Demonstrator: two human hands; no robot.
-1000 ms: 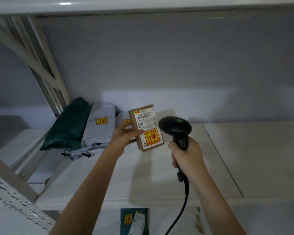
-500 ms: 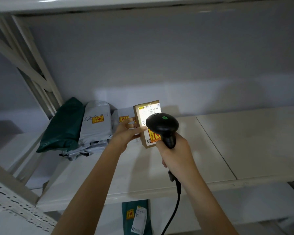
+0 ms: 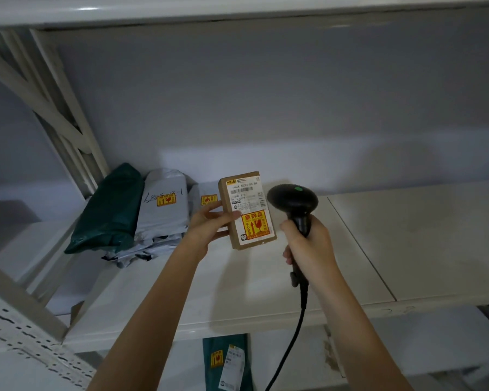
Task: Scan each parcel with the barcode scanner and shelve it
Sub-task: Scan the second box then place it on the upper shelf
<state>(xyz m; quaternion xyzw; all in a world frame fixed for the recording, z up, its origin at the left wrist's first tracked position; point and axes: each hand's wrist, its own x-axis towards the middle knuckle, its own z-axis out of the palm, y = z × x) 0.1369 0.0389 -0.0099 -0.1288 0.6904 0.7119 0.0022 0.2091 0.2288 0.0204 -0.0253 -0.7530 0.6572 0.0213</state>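
A small brown cardboard parcel [image 3: 247, 210] with a white shipping label and a yellow fragile sticker is held upright above the white shelf board [image 3: 407, 244]. My left hand [image 3: 212, 224] grips its left edge, thumb across the front. To its right, my right hand [image 3: 311, 244] is closed around the handle of the black barcode scanner [image 3: 292, 200]. The scanner's head sits just right of the parcel's label, a green light on top. Its black cable hangs down past the shelf's front edge.
At the shelf's left end lean a dark green mailer bag [image 3: 110, 210] and grey mailer bags [image 3: 164, 210] with yellow stickers. A slanted white upright brace [image 3: 54, 108] stands left. A green parcel [image 3: 226, 362] lies on the lower shelf.
The scanner has moved right, off the parcel's label, and the bright scan light on the label is gone. The parcel has stayed in my left hand.
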